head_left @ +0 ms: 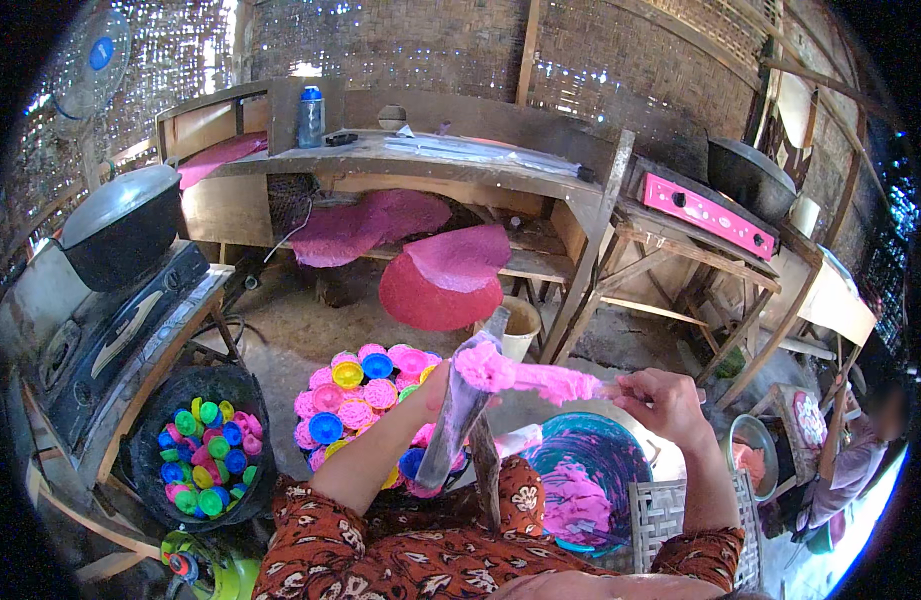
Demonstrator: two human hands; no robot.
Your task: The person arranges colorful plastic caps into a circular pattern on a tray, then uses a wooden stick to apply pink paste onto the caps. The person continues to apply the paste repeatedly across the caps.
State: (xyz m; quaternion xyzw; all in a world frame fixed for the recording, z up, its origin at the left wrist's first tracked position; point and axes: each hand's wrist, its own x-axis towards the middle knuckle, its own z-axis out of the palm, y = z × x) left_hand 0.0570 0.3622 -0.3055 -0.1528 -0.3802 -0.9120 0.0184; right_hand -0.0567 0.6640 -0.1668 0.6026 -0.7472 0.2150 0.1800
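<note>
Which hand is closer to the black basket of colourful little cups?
Left. The left hand holds the tool just right of the black basket; the right hand is far across, past the blue bowl.

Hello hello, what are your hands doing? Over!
Left hand grips grey piping bag. Right hand spoons sticky pink batter in. Nothing blocking.

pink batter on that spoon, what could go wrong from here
1. The pink batter hangs thick off the spoon the right hand holds, out over the rim of the blue bowl; a lump could drop onto the lap or floor.
2. The grey piping bag in the left hand has a narrow mouth, so batter may smear down its outside.
3. The filled coloured moulds sit close beneath; drips could land there.
</note>
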